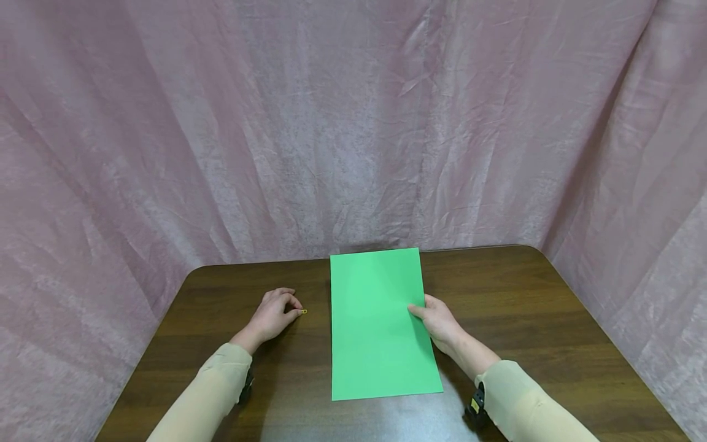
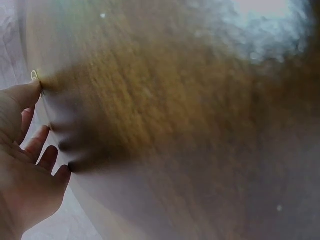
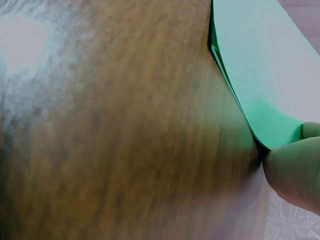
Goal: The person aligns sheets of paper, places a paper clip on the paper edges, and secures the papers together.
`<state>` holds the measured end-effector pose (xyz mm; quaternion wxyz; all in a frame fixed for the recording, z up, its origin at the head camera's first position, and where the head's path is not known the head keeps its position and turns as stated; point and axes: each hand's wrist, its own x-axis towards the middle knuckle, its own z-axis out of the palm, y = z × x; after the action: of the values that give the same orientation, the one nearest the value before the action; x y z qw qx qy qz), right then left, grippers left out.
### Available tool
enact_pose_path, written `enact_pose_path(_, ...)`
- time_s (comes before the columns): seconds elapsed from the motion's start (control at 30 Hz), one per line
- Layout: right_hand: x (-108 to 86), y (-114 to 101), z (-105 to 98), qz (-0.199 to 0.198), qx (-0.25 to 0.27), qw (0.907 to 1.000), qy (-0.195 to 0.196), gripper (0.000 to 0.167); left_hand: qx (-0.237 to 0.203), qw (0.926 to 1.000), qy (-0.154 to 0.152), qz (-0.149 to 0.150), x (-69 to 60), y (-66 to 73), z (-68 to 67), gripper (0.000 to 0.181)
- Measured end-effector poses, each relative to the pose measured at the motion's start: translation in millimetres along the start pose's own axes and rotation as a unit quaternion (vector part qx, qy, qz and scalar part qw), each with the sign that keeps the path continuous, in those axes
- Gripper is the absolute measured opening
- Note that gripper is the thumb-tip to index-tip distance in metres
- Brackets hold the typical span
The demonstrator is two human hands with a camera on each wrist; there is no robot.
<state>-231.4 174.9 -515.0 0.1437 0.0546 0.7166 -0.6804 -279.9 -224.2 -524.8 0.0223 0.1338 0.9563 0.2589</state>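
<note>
A yellow paper clip [image 1: 304, 311], small and looped, sticks out from between the thumb and index finger of my left hand [image 1: 274, 314], just above the table left of the paper. In the left wrist view the clip [image 2: 34, 75] shows past the thumb tip, and the other fingertips reach down to the wood. My right hand [image 1: 440, 320] pinches the right edge of the green paper [image 1: 375, 344], thumb underneath or at the edge and a finger on top; which is hard to tell. In the right wrist view the paper [image 3: 250, 65] bends up at the grip, and its edge shows more than one layer.
A dark brown wooden table [image 1: 525, 294] with rounded far corners lies beneath both hands. Behind it and to the right hang pink velvet curtains [image 1: 353, 135]. Light glares off the table's near middle. Each sleeve has a black wrist device [image 1: 478, 399].
</note>
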Motion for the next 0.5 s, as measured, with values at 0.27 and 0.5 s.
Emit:
enact_pose_path(0.27, -3.1, -1.9, 0.6, -0.001, -0.004, 1.0, -0.004, 0.045, -0.003, 0.9999, -0.013, 0.001, -0.3, 3.2, -3.9, 0.004)
enact_pose_path(0.5, -2.4, -1.1, 0.4, -0.001, -0.006, 1.0, -0.004, 0.046, 0.008, 0.9999, -0.013, -0.008, -0.2, 1.5, -3.7, 0.005)
